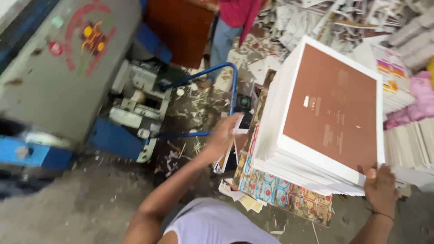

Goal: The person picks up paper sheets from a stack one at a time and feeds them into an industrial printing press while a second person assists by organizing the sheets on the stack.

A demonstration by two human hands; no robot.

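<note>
Fingers of the right hand [379, 185] curl over the near corner of the thick stack of white-edged sheets with a brown printed top [332, 106], thumb on the top sheet, gripping it; fingers of the left hand [223, 134] reach toward the stack's left side, near a thin white sheet at the stack's foot, but motion blur hides whether they are closed on anything, so I cannot tell their state

Largest around them is the grey metal machine with blue base panels and red, yellow and green buttons [58, 68], filling the left of the view, well apart from both hands. Next, the brown-topped stack sits tilted right of centre, resting on a colourful patterned printed board [271, 190] that sticks out beneath its near edge. Behind it lie further piles of pale printed sheets [407, 135] with a pink cloth bundle [418, 101] on top. A blue bent metal tube handle [221, 72] arches between the machine and the left hand, standing just beyond that hand. A person in a red top and jeans [230, 27] stands at the far edge. Paper scraps [199, 108] litter the dusty floor
</note>
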